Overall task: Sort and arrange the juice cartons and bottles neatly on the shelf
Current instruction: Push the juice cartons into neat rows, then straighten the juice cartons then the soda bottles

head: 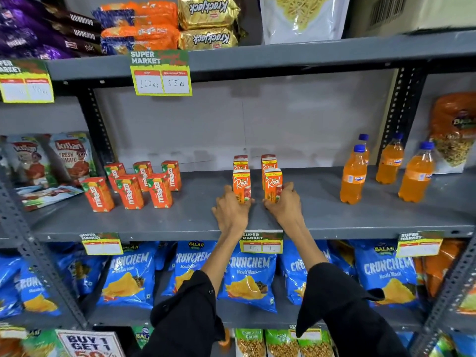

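Observation:
On the grey middle shelf (322,210) stand two short rows of orange Real juice cartons. My left hand (231,210) grips the front left Real carton (241,182) at its base. My right hand (284,203) grips the front right Real carton (273,182) the same way. Behind each front carton stands a second one: the back left carton (240,162) and the back right carton (268,161). To the left, several orange Maaza cartons (134,186) stand in two rows. At the right stand several orange Fanta bottles (353,173) with blue caps.
Tomato ketchup pouches (51,161) lean at the shelf's left end, and a snack bag (453,130) stands at the right. Biscuit packs fill the shelf above, blue Crunchem bags (247,276) the shelf below. Price tags (161,73) hang from the shelf edges. Bare shelf lies between the groups.

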Tool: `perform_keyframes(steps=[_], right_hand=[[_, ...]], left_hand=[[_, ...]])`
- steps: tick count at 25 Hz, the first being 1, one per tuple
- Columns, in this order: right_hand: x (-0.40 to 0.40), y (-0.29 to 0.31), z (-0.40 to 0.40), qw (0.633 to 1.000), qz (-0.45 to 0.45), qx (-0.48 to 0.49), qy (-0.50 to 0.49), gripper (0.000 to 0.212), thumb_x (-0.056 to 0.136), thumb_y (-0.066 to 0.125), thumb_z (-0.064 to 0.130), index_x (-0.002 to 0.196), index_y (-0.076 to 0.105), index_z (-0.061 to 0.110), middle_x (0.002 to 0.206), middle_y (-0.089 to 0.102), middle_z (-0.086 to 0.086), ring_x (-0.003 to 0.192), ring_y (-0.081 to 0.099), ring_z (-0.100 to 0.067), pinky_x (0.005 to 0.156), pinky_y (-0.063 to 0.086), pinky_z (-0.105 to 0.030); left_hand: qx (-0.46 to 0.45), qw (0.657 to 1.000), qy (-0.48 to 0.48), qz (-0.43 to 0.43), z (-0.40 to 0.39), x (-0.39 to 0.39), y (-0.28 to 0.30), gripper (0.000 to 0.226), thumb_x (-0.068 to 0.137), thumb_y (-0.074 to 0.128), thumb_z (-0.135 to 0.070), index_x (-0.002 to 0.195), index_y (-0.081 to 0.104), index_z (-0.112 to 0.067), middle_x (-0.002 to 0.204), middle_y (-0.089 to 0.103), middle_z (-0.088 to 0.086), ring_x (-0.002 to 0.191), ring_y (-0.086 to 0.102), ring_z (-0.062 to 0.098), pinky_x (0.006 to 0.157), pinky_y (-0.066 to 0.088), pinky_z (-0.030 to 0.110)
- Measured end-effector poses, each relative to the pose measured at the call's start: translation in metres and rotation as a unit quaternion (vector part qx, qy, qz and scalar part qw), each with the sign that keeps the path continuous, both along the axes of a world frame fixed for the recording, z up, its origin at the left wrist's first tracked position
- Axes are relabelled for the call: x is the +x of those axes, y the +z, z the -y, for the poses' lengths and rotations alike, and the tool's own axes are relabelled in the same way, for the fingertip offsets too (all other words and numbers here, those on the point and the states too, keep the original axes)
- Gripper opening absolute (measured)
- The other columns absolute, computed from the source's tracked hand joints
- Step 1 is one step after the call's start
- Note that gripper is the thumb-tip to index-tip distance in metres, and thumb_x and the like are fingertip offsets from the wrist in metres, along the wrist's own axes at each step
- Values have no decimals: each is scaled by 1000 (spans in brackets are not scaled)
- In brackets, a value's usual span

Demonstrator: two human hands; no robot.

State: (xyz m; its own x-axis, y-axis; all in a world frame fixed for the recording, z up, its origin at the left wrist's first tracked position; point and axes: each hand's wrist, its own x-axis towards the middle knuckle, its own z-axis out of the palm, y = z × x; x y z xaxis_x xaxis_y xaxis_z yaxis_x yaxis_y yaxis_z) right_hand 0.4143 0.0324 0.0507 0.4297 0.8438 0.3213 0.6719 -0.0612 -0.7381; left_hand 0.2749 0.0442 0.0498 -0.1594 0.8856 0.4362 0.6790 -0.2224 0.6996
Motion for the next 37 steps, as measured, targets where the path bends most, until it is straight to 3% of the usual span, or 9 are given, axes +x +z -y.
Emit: perform_keyframes(steps=[12, 16, 18, 21, 23, 26, 30, 33, 37], right_hand=[[0, -2, 3, 1000, -2, 11, -6, 62, 77, 83, 33, 118, 43, 10, 119, 64, -15, 114, 62, -33, 92, 56, -46], [8, -4, 15, 999, -26, 44, 12, 77, 71, 86, 41, 127, 43, 10, 122, 62, -13, 113, 61, -28, 90, 56, -39], [23, -8, 31, 996, -24, 88, 5, 76, 72, 83, 49, 128, 46, 13, 113, 64, -10, 103, 63, -22, 83, 56, -36], [68, -5, 58, 983, -51, 175, -13, 50, 81, 74, 48, 117, 54, 19, 92, 64, 1, 86, 64, -13, 77, 57, -34], [110, 1, 74, 971, -61, 229, -42, 33, 87, 72, 35, 111, 57, 18, 88, 64, -1, 82, 64, -16, 78, 56, -38], [185, 11, 93, 965, -22, 244, -94, 30, 90, 68, 21, 115, 55, 10, 106, 63, -10, 99, 61, -27, 88, 51, -46], [265, 9, 100, 966, 67, 116, -219, 56, 87, 70, 19, 131, 44, -4, 129, 50, -27, 117, 49, -45, 99, 41, -50], [290, 2, 100, 966, 23, 86, -243, 66, 83, 73, 23, 134, 40, -2, 134, 46, -28, 123, 45, -47, 101, 40, -53], [313, 6, 89, 982, -41, 57, -176, 81, 79, 79, 23, 140, 34, -7, 141, 42, -30, 135, 39, -45, 111, 34, -51]], left_hand=[[-1, 1000, -5, -18, 5, -1, 1, 56, 80, 79, -46, 117, 53, -12, 112, 72, 8, 107, 67, 29, 98, 49, 51], [-16, 999, -21, 19, 11, -3, 2, 83, 74, 84, -49, 134, 45, -6, 123, 66, 15, 121, 58, 36, 100, 48, 55], [24, 999, 2, 39, 21, 0, 5, 89, 74, 84, -48, 141, 42, -9, 133, 57, 15, 127, 51, 34, 100, 48, 52], [175, 984, 29, 21, 40, 30, 13, 55, 80, 79, -40, 124, 54, -19, 118, 61, 6, 108, 55, 27, 87, 46, 42], [208, 974, -46, 78, 55, 75, 20, 33, 83, 77, -31, 108, 58, -21, 100, 65, 1, 90, 59, 23, 80, 49, 42], [143, 968, -149, 140, 76, 162, 25, 25, 85, 77, -25, 103, 61, -20, 85, 66, -1, 74, 62, 19, 72, 54, 45], [54, 973, -168, 152, 80, 248, 16, 51, 79, 83, -21, 120, 55, -12, 110, 66, 10, 102, 63, 29, 90, 52, 45], [14, 977, -142, 159, 69, 277, 11, 75, 74, 87, -21, 134, 46, -4, 131, 58, 17, 123, 55, 32, 101, 44, 40], [-20, 980, -126, 153, 54, 289, 5, 56, 77, 85, -16, 123, 54, -6, 119, 68, 17, 112, 65, 33, 87, 46, 34]])
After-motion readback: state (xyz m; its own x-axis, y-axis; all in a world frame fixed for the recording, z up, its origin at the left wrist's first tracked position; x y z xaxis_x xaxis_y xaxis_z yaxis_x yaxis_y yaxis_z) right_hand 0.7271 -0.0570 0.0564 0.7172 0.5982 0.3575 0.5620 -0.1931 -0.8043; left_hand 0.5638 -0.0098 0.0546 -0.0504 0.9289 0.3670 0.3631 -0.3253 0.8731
